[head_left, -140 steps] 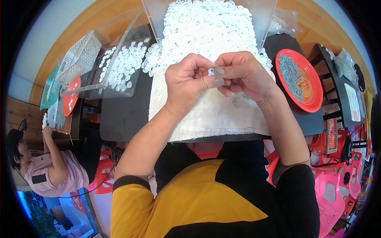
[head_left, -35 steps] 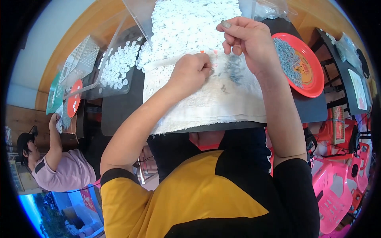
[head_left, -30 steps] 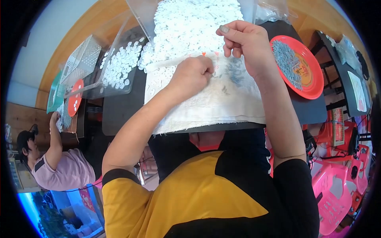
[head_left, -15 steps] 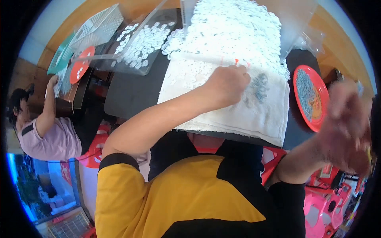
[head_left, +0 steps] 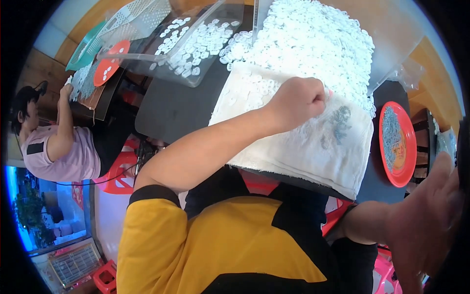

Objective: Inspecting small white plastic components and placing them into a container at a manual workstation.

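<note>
A folded white cloth (head_left: 293,152) lies at the table's near edge. Over its middle is my left hand (head_left: 298,104), curled closed; a reddish bit shows beside its fingers, but what they hold is hidden. Right of this hand rests a small heap of thin grey pieces (head_left: 341,122). Several small white plastic pieces with holes (head_left: 254,90) lie on the cloth's left part, and a large pile of them (head_left: 318,49) rises behind it. At the far right, my right hand (head_left: 423,220) is raised with fingers stretched apart, below a red oval plate (head_left: 410,169) of thin grey pieces.
A clear plastic bin (head_left: 196,81) of white pieces stands at the left back of the dark table (head_left: 171,108). Further left a person in a pink shirt (head_left: 68,157) works by a green basket (head_left: 83,54), a white basket (head_left: 134,22) and an orange-red plate (head_left: 100,73).
The view has shifted, so the table appears further right and lower. My right hand has moved down and outward, away from the red plate. My left hand stays closed over the cloth.
</note>
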Motion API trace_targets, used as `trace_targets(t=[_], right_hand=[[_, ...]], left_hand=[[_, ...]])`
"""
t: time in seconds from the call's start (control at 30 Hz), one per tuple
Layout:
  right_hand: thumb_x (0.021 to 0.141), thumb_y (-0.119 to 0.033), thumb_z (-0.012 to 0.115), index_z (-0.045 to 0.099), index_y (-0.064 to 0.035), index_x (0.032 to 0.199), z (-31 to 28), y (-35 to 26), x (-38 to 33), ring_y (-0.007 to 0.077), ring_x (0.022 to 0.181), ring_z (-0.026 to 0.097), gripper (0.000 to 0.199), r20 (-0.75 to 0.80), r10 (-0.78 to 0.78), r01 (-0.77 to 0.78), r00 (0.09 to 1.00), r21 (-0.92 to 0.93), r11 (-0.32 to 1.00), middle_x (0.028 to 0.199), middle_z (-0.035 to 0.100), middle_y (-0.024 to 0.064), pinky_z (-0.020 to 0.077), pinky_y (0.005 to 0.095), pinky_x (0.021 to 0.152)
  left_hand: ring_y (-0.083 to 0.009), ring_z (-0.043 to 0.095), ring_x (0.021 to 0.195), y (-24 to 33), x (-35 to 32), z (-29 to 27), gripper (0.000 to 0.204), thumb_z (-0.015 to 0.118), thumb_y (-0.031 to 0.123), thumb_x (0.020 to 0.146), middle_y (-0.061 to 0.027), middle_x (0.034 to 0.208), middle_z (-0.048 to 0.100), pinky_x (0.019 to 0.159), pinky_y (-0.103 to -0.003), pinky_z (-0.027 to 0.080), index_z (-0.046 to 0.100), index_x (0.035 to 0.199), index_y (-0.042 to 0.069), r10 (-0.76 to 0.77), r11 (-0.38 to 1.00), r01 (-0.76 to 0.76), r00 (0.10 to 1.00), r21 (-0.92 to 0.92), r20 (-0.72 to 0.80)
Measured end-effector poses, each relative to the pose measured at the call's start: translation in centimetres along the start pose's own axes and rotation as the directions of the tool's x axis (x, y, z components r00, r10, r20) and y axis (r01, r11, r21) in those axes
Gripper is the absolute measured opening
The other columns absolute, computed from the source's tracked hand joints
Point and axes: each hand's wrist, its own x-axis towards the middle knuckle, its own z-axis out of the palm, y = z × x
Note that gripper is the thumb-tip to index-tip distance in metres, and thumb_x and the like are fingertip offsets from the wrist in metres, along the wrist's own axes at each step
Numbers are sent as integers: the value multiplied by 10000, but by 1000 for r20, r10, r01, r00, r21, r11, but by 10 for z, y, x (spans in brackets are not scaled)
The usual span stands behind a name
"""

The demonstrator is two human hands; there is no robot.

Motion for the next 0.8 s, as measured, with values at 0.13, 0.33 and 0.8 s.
trace_targets(t=[0.13,0.33,0.8], right_hand=[[856,-233,637,595,-53,1050,33,19,23,224,830,579,268,-125,-72,56,989,-131,990,1057,602,160,457,289,693],[827,-224,644,618,-42,1048,47,42,38,245,874,592,288,-287,-165,65,944,-328,942,1028,603,177,464,309,769],[829,63,622,672,12,993,64,126,62,90,867,621,178,-342,415,-526,843,-364,769,887,653,25,488,226,790]], left_hand=[[-129,539,541,7,6,-16,38,636,38,790,-86,669,619,482,-272,428,625,788,2,-418,728,393,904,-561,91],[-118,481,471,9,8,-31,92,641,53,818,-101,666,601,379,-240,313,635,819,-39,-437,455,402,878,-795,193],[-159,537,483,17,4,-39,139,646,102,860,-111,698,606,366,-262,349,613,865,-34,-340,179,472,853,-863,396]])
